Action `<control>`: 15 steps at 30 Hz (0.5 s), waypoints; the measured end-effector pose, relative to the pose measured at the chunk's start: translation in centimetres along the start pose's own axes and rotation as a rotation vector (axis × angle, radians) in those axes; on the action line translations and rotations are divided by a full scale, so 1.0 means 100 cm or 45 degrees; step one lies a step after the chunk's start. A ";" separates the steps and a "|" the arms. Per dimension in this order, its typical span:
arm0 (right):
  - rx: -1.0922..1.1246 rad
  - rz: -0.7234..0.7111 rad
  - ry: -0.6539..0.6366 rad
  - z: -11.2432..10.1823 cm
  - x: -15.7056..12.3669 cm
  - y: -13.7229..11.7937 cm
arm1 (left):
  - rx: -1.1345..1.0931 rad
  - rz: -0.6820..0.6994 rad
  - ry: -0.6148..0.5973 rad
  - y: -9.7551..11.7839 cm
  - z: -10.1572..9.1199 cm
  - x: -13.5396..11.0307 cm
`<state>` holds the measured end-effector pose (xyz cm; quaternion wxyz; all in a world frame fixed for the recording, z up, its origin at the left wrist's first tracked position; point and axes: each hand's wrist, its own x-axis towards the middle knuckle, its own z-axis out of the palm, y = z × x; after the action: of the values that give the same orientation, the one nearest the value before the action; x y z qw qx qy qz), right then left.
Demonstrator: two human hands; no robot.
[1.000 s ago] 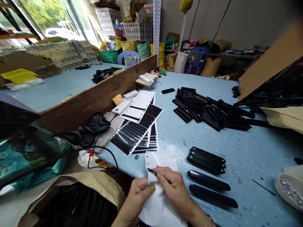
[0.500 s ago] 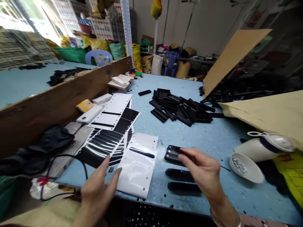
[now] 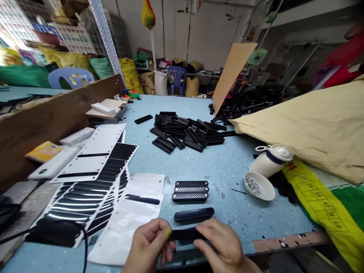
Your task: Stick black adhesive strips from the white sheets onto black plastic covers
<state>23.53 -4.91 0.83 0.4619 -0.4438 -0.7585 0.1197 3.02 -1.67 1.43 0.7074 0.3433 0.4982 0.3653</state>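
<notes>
Both hands hold one long black plastic bar (image 3: 185, 234) near the table's front edge. My left hand (image 3: 149, 246) pinches its left end with thumb on top. My right hand (image 3: 223, 246) grips its right end with curled fingers. Just beyond lies a second smooth black bar (image 3: 193, 214). Behind that sit three black grille-textured strips (image 3: 190, 190) side by side. Left of my hands lies a white backing sheet (image 3: 127, 216) with one black sticker strip (image 3: 142, 199) left on it.
Sheets of black oval stickers (image 3: 85, 193) spread at the left by a brown board wall (image 3: 54, 117). A heap of black plastic parts (image 3: 184, 132) lies mid-table. A small white dish of screws (image 3: 258, 185), a white bottle (image 3: 270, 159) and large brown paper bags (image 3: 313, 125) stand right.
My hands left the white sheet on the table; the right reached to the black bars, and now both hands hold one bar. The view swung to the right.
</notes>
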 end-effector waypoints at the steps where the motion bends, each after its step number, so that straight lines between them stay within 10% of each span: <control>1: -0.008 -0.020 0.019 -0.003 -0.001 0.004 | 0.002 -0.001 -0.014 0.001 0.002 0.004; 6: 0.143 0.132 0.078 -0.009 0.006 0.017 | 0.124 0.094 -0.008 -0.004 0.005 0.028; 12: 0.290 0.637 0.127 -0.030 0.017 0.056 | 0.726 0.667 0.463 0.001 -0.018 0.064; 15: 0.396 0.794 0.076 -0.033 0.015 0.084 | 1.055 0.827 0.432 0.006 -0.020 0.075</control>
<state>30.60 0.37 -1.40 0.4873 -0.5816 -0.5453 0.3562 2.76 5.28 -2.02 0.2739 0.6653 0.5758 0.3883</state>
